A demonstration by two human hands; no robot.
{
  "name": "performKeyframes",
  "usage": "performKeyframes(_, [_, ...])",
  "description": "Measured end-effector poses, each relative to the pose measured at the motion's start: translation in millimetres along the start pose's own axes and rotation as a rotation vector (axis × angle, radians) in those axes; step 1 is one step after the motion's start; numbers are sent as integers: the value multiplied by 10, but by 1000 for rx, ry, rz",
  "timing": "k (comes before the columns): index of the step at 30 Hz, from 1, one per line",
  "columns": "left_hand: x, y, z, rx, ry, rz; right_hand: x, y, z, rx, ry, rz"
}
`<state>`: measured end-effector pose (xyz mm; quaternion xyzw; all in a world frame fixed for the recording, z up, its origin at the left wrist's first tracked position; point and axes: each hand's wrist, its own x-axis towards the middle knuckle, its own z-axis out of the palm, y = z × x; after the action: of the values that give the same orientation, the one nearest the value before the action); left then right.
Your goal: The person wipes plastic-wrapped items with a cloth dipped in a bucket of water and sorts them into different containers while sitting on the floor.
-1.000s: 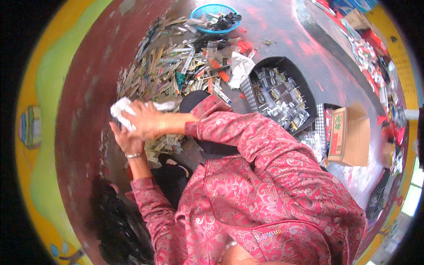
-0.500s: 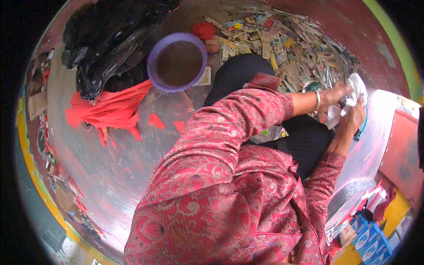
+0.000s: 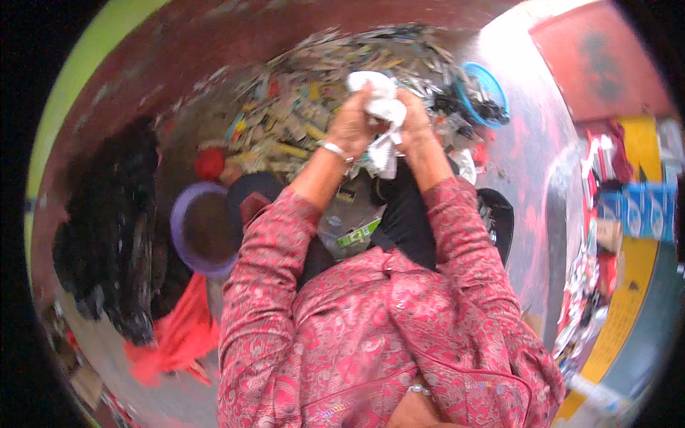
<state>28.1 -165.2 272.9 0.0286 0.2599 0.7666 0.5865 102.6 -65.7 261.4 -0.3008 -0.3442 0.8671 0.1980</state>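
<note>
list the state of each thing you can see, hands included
white cloth: bunched up
left hand: gripping the cloth
right hand: gripping the cloth
purple basin: uncovered, contents unclear
blue basket: holding dark scraps
black plastic: crumpled
red fabric: rumpled
thin flat pieces: loosely heaped

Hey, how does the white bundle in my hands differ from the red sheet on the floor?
Place: the white bundle is held between your left hand and right hand; the red sheet lies on the floor near the purple basin, with neither hand on it.
Size: the white bundle is compact, while the red sheet spreads wider.
Shared: both look crumpled.
</note>
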Motion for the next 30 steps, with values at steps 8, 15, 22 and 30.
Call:
performKeyframes(8, [-1,138,-138,227,-74,83,-183,-265,-211,94,-138,-207])
performKeyframes(15, [-1,226,-447,157,43,31,-1095,-1005,-2012,-21,138,-583])
performKeyframes(22, [92,179,-585,290,55,-90,-2842,-472,-2921,274,766,-463])
performKeyframes(30, [55,25,-770,396,143,-293,-4282,754,-4057,35,1259,-284])
